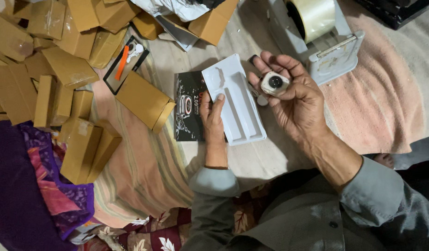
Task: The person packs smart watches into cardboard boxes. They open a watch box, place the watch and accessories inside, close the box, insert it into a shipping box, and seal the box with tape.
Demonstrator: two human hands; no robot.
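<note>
I have my right hand (295, 100) turned palm up over the striped cloth (144, 167), fingers curled round a small watch body (275, 83) that sits against my fingertips, its round dark sensor facing the camera. That hand is grasping the watch body and nothing else. Just to its left lies a white plastic tray (235, 107), long and moulded with hollows. My left hand (213, 116) rests on the tray's left edge, thumb pressed onto the white plastic, fingers beneath or beside it, so it is gripping the tray lightly. The watch body is above the tray's upper right corner, near it; whether they touch I cannot tell. Under the tray and my left hand lies a black printed box (185, 111), partly covered. Behind my right hand stands a grey tape dispenser (335, 51) with a roll of clear tape (314, 16). To my left is a heap of brown cardboard boxes (61, 69), one lying apart (144, 100) beside the black box.
</note>
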